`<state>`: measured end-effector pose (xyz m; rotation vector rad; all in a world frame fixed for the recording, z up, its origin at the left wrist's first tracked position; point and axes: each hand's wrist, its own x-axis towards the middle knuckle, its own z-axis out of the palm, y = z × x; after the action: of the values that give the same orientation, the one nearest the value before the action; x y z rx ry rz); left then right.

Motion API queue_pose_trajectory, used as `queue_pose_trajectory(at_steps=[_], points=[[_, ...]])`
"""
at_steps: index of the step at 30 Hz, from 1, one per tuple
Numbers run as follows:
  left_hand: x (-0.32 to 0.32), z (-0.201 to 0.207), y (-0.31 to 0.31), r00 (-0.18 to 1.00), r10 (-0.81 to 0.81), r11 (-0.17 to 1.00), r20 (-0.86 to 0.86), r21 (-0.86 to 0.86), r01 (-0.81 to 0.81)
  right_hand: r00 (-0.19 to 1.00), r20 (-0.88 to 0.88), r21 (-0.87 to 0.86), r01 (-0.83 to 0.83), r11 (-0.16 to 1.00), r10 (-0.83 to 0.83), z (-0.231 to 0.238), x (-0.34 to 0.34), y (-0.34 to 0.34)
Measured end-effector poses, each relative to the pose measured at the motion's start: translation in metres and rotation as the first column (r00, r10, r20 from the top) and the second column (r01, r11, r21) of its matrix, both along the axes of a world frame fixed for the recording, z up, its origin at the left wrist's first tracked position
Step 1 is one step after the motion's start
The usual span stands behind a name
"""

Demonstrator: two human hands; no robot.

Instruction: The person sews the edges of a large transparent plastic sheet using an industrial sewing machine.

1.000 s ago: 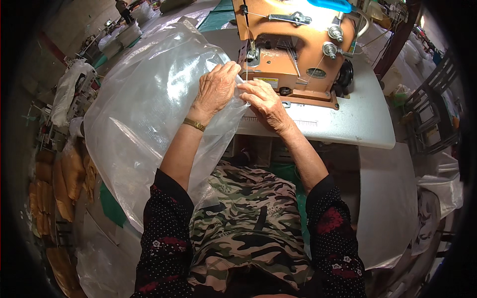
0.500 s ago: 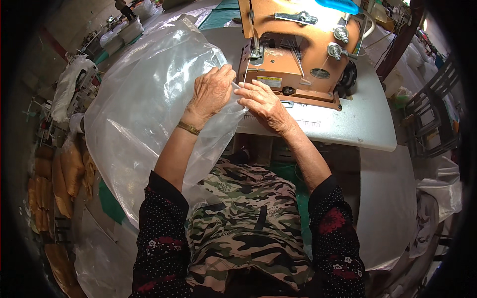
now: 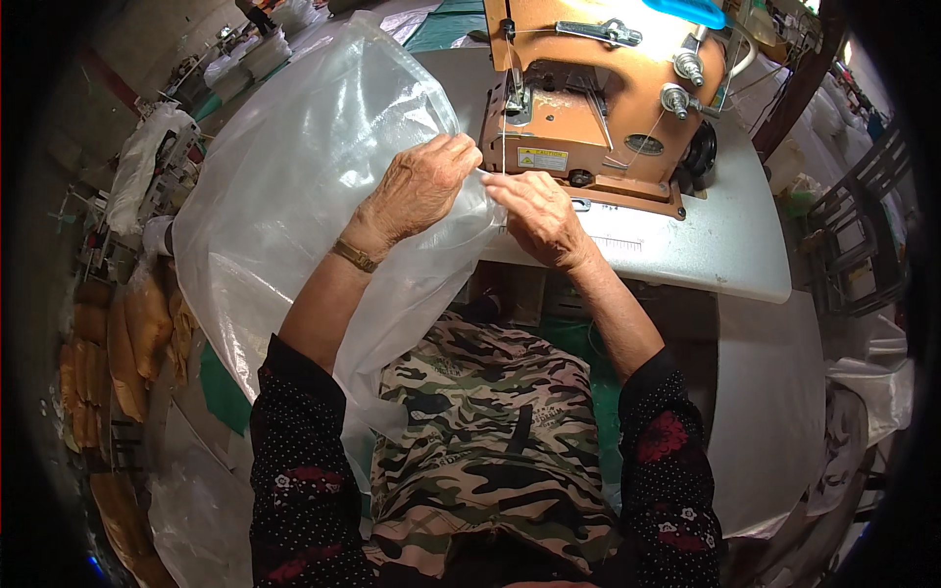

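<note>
I saw the left hand pinching the edge of a large clear plastic bag, fingers closed on the film right in front of the orange sewing machine. The right hand gripped the same edge just beside it, fingers curled shut on the plastic. The bag draped off the white table toward my left and down over the lap.

One head cam only, worn high, looking steeply down & slightly fwd over the person's lap at the worktop edge. Close range: both forearms enter from the lower edge, hands mid-frame, sewing machine at top centre. Wide fisheye, so straight edges bend & corners go black; no 2nd view to overlap.
</note>
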<state>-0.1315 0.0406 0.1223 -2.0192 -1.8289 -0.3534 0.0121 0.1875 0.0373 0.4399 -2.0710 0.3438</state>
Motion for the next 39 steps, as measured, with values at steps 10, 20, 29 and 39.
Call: queue_pose_trajectory(at_steps=[10,20,29,39], points=[[0.013,-0.009,0.017,0.972,-0.208,0.977,0.11,0.08,0.2,0.995,0.093,-0.457,0.082,0.886,-0.044,-0.004,-0.007,0.012],[0.011,-0.026,0.033,0.929,-0.26,0.944,0.263,0.27,0.188,0.98,0.175,-0.703,0.059,0.709,0.092,-0.016,-0.01,0.018],[-0.018,0.002,0.052,0.981,0.164,0.916,0.099,0.354,-0.189,0.944,0.298,-0.694,0.112,0.711,0.142,-0.008,-0.008,0.018],[-0.076,0.061,0.062,0.924,0.382,0.923,0.019,-0.059,-0.38,0.961,0.201,-0.66,-0.009,0.751,0.188,-0.006,-0.007,0.019]])
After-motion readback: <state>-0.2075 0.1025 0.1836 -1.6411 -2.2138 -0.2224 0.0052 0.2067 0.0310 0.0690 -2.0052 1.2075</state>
